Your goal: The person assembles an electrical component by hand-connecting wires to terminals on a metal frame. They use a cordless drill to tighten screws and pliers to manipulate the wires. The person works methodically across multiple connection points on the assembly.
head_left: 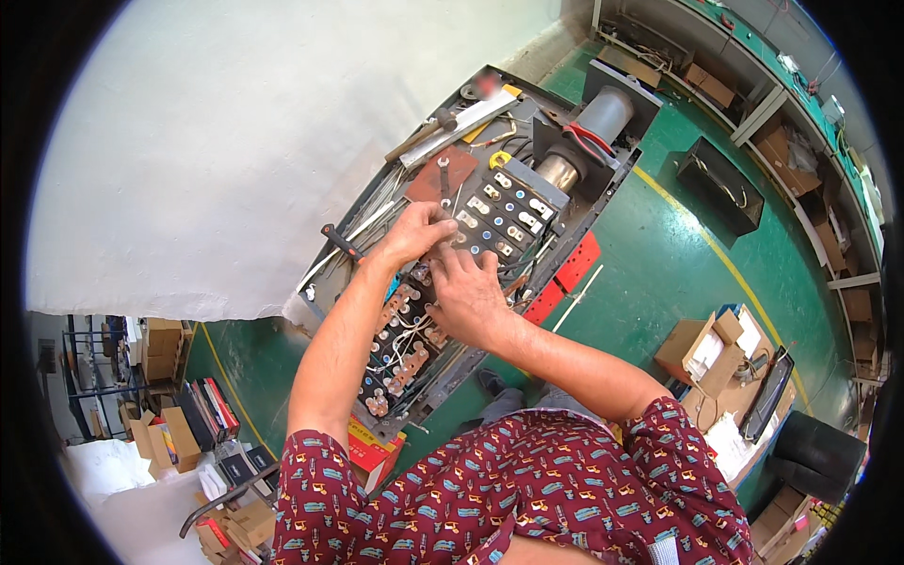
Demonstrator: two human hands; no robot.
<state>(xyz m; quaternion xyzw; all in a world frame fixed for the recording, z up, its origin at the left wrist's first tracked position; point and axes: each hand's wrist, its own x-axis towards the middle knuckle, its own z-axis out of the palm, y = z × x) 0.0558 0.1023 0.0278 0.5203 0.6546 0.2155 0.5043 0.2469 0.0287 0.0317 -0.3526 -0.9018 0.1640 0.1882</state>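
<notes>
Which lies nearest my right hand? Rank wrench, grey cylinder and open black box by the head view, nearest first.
1. Wrench: just beyond your right hand, on the reddish sheet.
2. Grey cylinder: farther ahead, rightward.
3. Open black box: far right, on the green floor.

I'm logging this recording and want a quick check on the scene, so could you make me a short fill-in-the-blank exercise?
1. Of the left hand and the right hand, the ____ one is nearer to the wrench.
2. The floor is mostly ____ in colour.
3. The painted lines on it are ____.
4. The flat strips just above the right forearm are ____.

Missing words: left; green; yellow; red.
</notes>
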